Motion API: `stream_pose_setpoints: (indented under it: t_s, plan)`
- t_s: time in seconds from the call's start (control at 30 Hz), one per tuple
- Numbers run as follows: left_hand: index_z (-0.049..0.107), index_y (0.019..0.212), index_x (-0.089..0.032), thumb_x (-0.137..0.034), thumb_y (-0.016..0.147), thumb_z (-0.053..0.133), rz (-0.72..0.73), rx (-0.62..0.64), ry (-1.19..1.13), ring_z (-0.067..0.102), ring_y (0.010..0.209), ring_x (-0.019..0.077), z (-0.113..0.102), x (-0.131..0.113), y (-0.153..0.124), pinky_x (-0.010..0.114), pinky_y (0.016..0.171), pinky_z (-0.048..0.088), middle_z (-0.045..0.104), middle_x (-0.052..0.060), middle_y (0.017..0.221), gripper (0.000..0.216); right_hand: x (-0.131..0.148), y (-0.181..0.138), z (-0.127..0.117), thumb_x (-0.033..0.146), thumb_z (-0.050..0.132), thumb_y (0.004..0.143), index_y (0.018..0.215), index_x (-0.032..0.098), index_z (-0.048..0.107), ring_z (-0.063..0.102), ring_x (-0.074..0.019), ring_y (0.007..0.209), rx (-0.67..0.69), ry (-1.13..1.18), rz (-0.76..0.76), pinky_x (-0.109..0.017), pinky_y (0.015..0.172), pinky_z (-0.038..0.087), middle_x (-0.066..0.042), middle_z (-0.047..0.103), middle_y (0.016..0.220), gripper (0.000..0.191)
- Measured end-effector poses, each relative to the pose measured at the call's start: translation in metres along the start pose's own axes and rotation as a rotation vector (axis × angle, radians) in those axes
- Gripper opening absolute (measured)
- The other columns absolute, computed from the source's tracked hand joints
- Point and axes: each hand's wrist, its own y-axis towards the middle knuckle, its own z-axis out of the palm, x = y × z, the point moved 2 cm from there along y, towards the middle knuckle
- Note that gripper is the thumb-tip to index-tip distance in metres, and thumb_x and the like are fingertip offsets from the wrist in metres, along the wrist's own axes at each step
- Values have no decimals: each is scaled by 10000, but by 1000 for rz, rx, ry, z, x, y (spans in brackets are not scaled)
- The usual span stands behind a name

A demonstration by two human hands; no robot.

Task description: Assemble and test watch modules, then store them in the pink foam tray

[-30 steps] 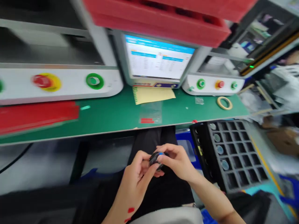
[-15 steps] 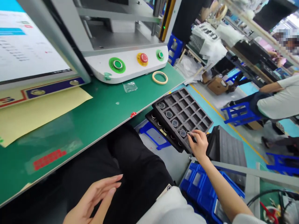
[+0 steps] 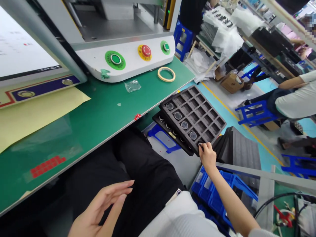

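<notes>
My right hand [image 3: 206,156] reaches to the near corner of a black compartment tray [image 3: 197,108] and pinches a small round part [image 3: 200,145] there. Several round glass-topped parts sit in the tray's left column, such as one part [image 3: 193,135] just beyond my fingers. A second black tray [image 3: 165,125] lies under the first. My left hand [image 3: 101,209] hovers over my lap with fingers stretched out and nothing in it.
A green bench [image 3: 106,108] carries a yellow sheet [image 3: 34,115], a tape ring [image 3: 166,74], a small clear bag [image 3: 132,85] and a machine panel with green and red buttons [image 3: 128,59]. Blue bins [image 3: 217,187] stand under my right arm. Another person [image 3: 293,98] sits at the right.
One second ago both hands held a small dark round part over my lap. The view then swung right; my right hand carried the part to the tray's near corner, and my left hand opened.
</notes>
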Motion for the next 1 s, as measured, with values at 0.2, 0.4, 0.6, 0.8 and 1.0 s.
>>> stream_pose_setpoints:
  t_s: [0.2, 0.4, 0.6, 0.8, 1.0]
  plan:
    - [681, 958, -238, -413, 882, 591, 36, -14, -67, 706, 896, 175, -15, -14, -10, 279, 890, 543, 738, 10, 995, 211, 3, 8, -9, 358, 495, 917, 807, 140, 707, 541, -119, 576, -33, 52, -45, -237, 500, 337, -55, 619, 789, 323]
    - [674, 941, -201, -242, 909, 560, 131, 21, -216, 718, 852, 145, -36, -6, -11, 237, 808, 549, 739, 23, 939, 125, -1, -1, -21, 459, 487, 890, 672, 134, 717, 601, -198, 543, -144, 212, -137, -305, 488, 412, -82, 656, 638, 454]
    - [667, 919, -165, -196, 903, 530, 136, -158, -219, 709, 830, 139, -44, -1, -18, 229, 788, 544, 738, 45, 910, 142, 86, -17, -45, 197, 651, 816, 918, 153, 722, 690, -256, 804, -195, 462, -425, -362, 737, 536, -103, 735, 954, 132]
    - [665, 907, -174, -185, 858, 553, 74, -354, -100, 703, 808, 130, -53, 31, -37, 206, 744, 552, 747, 36, 898, 123, 209, -1, -16, 163, 650, 813, 924, 165, 669, 674, -260, 920, -79, 685, -889, -380, 848, 532, -121, 701, 1076, 112]
    - [653, 861, -188, -178, 837, 548, -230, -561, -9, 715, 752, 131, -83, 98, -115, 211, 701, 565, 761, 18, 845, 108, 313, 12, 69, 327, 449, 849, 882, 142, 642, 657, -269, 853, 397, 516, -1217, -359, 671, 540, -162, 682, 990, 269]
